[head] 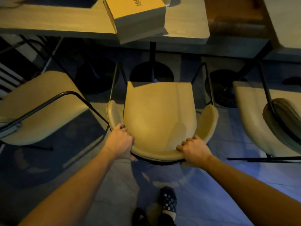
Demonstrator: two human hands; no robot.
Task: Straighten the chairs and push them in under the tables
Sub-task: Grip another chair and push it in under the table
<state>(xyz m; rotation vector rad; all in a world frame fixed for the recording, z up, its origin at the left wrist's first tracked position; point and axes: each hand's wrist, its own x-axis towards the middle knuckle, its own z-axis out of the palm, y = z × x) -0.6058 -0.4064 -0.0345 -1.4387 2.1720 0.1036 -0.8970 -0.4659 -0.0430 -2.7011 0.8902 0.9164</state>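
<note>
A beige padded chair point(158, 115) with black metal arms stands in front of me, facing the light wooden table point(187, 32). Its seat front lies just short of the table's edge, above the black round pedestal base point(152, 74). My left hand point(121, 141) grips the left end of the curved backrest. My right hand point(194, 150) grips the right end, fingers curled over the top. A second beige chair point(40, 108) stands to the left, turned at an angle. A third beige chair point(260, 121) stands to the right, also out from its table.
A yellow-brown cardboard box point(138, 18) sits on the table and overhangs its near edge. Another table point(286, 30) is at the far right with a dark pedestal base point(223, 88) below. My feet point(167, 203) stand on the pale tiled floor behind the chair.
</note>
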